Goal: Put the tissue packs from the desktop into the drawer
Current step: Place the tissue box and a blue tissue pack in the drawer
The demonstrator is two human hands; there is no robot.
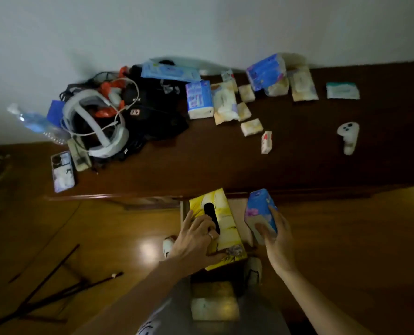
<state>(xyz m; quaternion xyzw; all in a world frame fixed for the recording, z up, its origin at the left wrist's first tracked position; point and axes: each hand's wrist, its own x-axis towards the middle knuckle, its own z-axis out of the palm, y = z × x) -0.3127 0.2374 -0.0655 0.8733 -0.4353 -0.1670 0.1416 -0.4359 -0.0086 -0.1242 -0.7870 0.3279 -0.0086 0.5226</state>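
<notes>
I judge the step in hand to be loading the open wooden drawer [243, 209], which shows at six o'clock under the front edge of the dark brown wooden desktop [298, 163]. My left hand [196, 240] lies on the yellow cardboard tissue box [225, 213], fingers spread over its top beside the dark oval slot and thumb along the near edge. The box sits tilted, not yet flat in the drawer. My right hand [277, 234] grips a blue plastic-wrapped tissue pack [259, 209], fingers curled round its lower end, held over the drawer just beside the box.

Next move, in my judgement: seat the box, then lower the pack alongside it. A cluster of soft tissue packs [225, 102] remains on the desktop from twelve to one o'clock.

No brand or writing is legible; printing on the packs is blurred.
</notes>
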